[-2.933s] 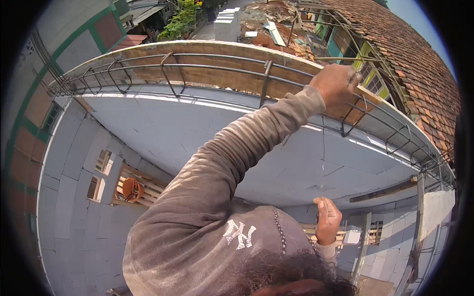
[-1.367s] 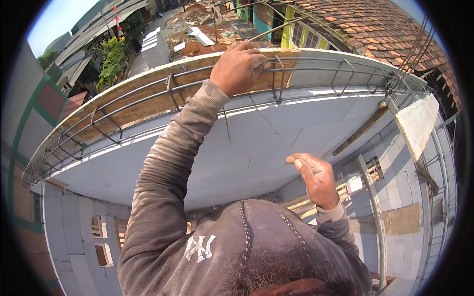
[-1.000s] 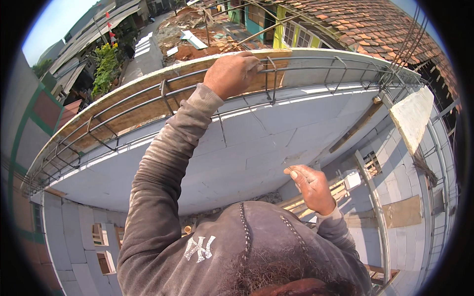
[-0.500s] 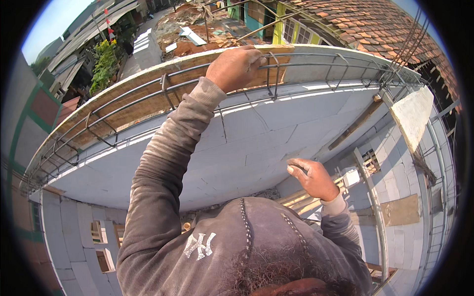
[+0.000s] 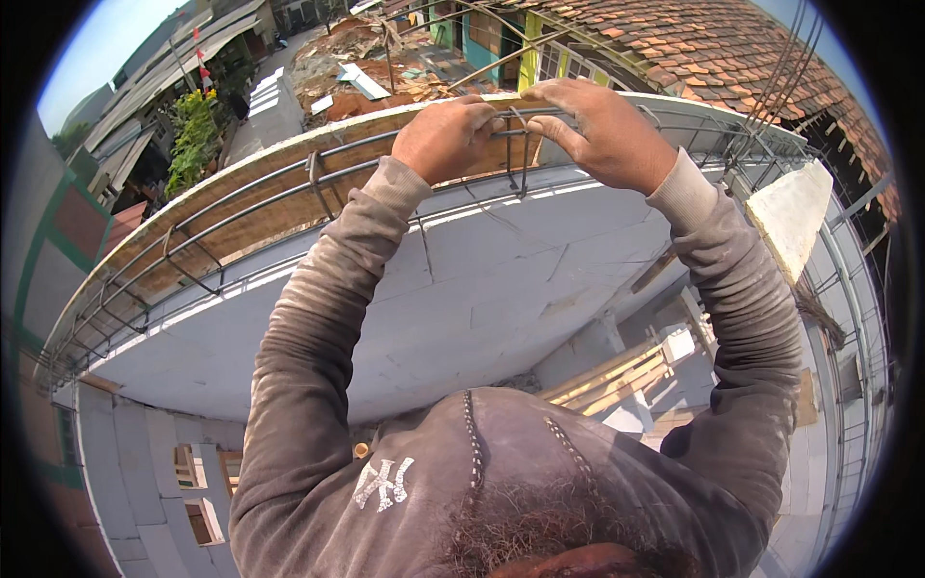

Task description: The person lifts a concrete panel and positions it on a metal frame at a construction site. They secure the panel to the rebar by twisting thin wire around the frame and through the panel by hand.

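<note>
My left hand [image 5: 445, 140] is up at the steel reinforcement cage [image 5: 275, 188], its fingers curled in beside the upper bar next to a bent stirrup [image 5: 525, 159]. What those fingers pinch, if anything, is too small to make out. Just right of the same stirrup is my right hand [image 5: 617, 135], with thumb and fingers apart and no object visible between them. Its fingertips come close to the top edge of the wooden formwork board [image 5: 241, 223], which stands behind the cage. Below the bars runs a pale block wall [image 5: 462, 279].
A pale triangular board [image 5: 792, 220] juts up on the right, with a wire bundle [image 5: 819, 316] below it. Several vertical bars [image 5: 795, 58] rise at the corner. Timber pieces [image 5: 617, 374] lie lower down. Beyond are rubble [image 5: 352, 53] and a tiled roof [image 5: 713, 48].
My right hand has risen from in front of the wall to the cage, beside my left hand. The left hand stays at the bars, and the view has shifted slightly.
</note>
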A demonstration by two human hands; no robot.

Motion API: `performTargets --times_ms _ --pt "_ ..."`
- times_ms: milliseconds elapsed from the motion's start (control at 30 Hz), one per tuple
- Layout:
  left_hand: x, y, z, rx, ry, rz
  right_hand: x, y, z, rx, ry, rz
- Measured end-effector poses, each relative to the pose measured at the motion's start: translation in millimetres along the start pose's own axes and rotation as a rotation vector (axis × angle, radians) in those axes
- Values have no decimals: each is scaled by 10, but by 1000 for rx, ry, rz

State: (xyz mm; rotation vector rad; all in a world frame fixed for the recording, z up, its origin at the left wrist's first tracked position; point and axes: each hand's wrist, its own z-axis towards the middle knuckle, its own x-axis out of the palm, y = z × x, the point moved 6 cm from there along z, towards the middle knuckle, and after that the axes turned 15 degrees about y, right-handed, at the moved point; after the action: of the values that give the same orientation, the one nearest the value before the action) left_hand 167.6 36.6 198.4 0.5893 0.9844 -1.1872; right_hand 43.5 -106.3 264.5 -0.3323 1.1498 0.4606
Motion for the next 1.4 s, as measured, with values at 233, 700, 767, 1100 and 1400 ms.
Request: performTargets --times_ms 233,700,767,1100,1400 --pt "-14 15 -12 15 -30 -30 390 -279 112 199 119 361" --pt "-64 125 163 -155 38 -351 408 -537 -72 120 84 476" --pt "-51 131 239 -215 102 -279 410 -603 -78 135 100 469" --pt "91 65 220 -219 -34 -244 419 -871 -41 82 144 331" --pt "88 -11 269 -216 26 -142 359 -942 89 104 237 99"
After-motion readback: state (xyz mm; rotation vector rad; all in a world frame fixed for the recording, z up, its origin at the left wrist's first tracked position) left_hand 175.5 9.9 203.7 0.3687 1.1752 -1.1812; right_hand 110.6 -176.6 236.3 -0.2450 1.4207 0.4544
